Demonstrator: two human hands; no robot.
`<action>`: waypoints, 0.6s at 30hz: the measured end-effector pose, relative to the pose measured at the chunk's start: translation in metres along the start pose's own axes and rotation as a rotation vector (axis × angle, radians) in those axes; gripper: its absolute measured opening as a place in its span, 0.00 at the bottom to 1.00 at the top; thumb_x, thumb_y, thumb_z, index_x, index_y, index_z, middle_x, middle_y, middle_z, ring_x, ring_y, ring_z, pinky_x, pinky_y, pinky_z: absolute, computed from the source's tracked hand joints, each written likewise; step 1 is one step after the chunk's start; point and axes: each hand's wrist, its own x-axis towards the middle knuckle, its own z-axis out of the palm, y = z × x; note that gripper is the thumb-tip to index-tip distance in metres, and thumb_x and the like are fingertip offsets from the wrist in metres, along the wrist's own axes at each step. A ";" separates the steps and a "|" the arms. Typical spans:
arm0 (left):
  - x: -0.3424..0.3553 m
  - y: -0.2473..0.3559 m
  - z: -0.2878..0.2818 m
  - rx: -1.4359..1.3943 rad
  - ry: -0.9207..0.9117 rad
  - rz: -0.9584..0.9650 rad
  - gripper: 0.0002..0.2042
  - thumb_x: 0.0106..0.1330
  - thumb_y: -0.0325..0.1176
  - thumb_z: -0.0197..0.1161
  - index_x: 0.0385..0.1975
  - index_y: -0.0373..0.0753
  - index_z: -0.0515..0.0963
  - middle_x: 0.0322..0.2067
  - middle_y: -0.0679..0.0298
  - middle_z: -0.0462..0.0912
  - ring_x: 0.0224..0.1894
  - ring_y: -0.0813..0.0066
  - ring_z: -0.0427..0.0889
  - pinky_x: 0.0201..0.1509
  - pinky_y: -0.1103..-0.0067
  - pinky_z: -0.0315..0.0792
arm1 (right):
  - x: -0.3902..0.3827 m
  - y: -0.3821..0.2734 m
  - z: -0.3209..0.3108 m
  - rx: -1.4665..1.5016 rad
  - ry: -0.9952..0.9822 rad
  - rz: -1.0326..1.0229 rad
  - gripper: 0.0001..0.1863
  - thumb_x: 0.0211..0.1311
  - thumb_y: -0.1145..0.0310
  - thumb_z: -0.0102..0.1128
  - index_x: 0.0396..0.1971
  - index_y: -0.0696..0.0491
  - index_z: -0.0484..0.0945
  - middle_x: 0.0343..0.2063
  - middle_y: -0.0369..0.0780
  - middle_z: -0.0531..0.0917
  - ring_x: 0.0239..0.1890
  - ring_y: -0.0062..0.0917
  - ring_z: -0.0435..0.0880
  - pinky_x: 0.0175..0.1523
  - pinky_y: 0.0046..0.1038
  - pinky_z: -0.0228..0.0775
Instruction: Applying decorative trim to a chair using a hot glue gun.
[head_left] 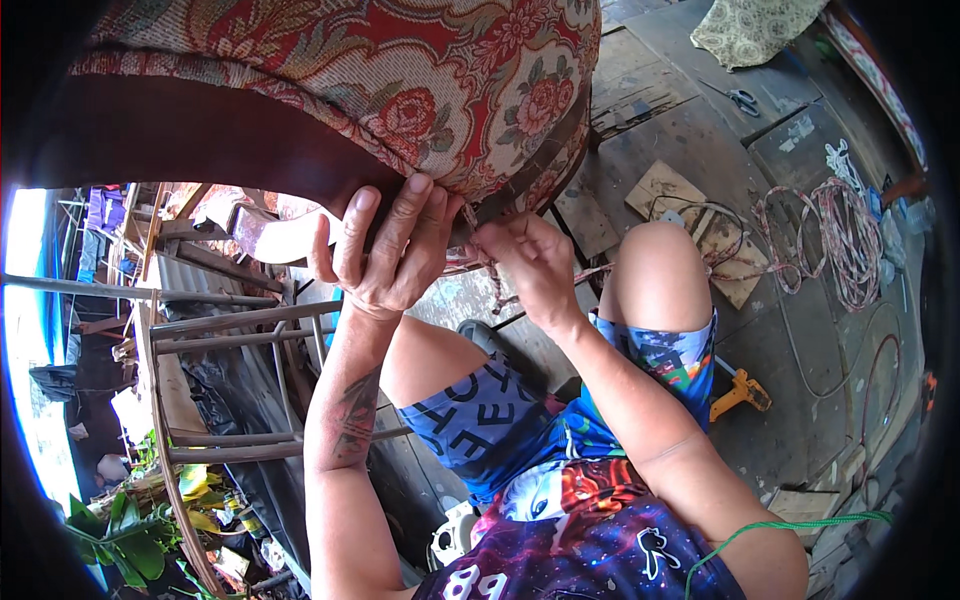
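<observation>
An upholstered chair (470, 90) in red and cream floral fabric stands before me, with a dark wooden frame (190, 130) along its lower edge. My left hand (390, 245) lies against that edge, fingers stretched out and fingertips pressing where fabric meets wood. Just right of it, my right hand (530, 265) is closed, thumb and fingers pinching a patterned piping cord (470, 215) at the seam. Part of the cord hangs below the hands, and its gripped part is mostly hidden by my fingers.
On the wooden floor at right lie a coil of red-and-white cord (850, 245), a wooden board (680, 190), scissors (742, 100) and a yellow-handled tool (740, 393). Patterned cloth (755, 30) lies far right. A wooden railing (230, 325) stands left; a green cord (800, 522) crosses my right arm.
</observation>
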 end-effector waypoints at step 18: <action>0.003 -0.002 -0.002 -0.027 -0.016 0.037 0.16 0.56 0.45 0.78 0.43 0.55 0.86 0.52 0.78 0.84 0.64 0.67 0.71 0.71 0.64 0.54 | 0.005 -0.007 0.008 -0.270 0.033 -0.255 0.06 0.61 0.79 0.69 0.35 0.60 0.80 0.32 0.39 0.86 0.33 0.18 0.84 0.39 0.21 0.77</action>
